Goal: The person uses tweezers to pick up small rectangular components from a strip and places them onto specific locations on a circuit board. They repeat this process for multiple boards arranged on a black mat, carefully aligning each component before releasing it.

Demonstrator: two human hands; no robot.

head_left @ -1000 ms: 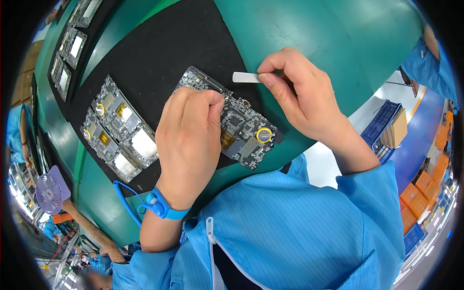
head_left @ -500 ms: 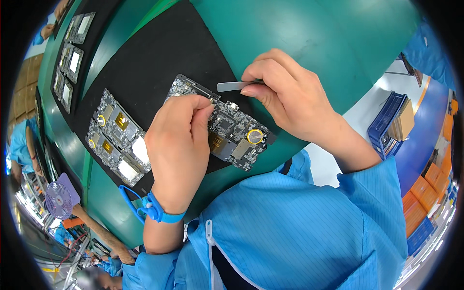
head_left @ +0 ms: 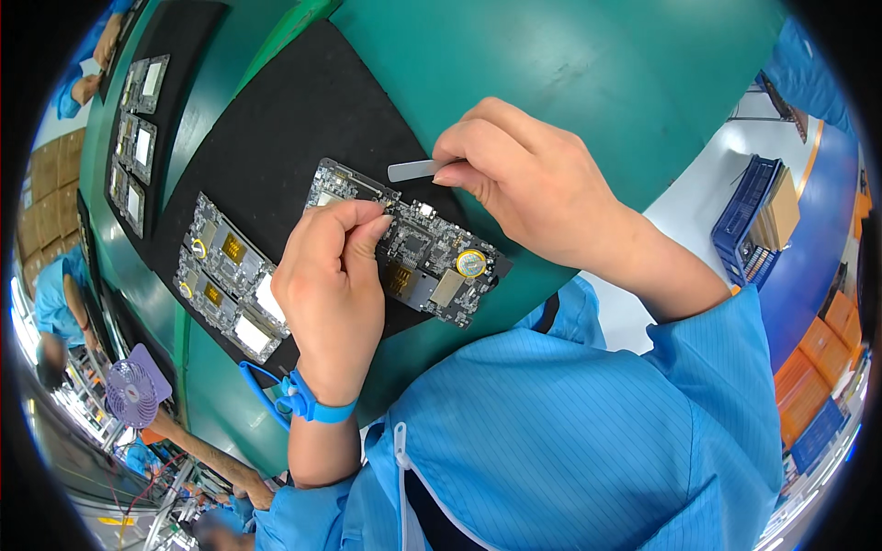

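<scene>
A populated circuit board (head_left: 418, 241) with a yellow-ringed coin cell (head_left: 470, 264) lies on a black mat (head_left: 276, 119). My left hand (head_left: 335, 266), wearing a blue wrist strap (head_left: 312, 404), is closed in a pinch over this board's upper edge. Whatever its fingertips hold is too small or hidden to make out. Just beyond the board, my right hand (head_left: 514, 184) is closed on tweezers (head_left: 411, 171); only their flat grey end sticks out, pointing left above the mat. Two joined-looking boards (head_left: 225, 275) with white patches rest to the left of my left hand.
More boards (head_left: 136, 147) lie on a dark strip at the far left of the green table (head_left: 570, 55). A purple fan (head_left: 133, 390) stands at the lower left, near another person's arm (head_left: 211, 457). A blue crate (head_left: 749, 216) is on the right.
The view has shifted a little, so the mat and boards sit slightly lower. My right hand and the tweezers are slightly further left; my left hand keeps its pinch at the board.
</scene>
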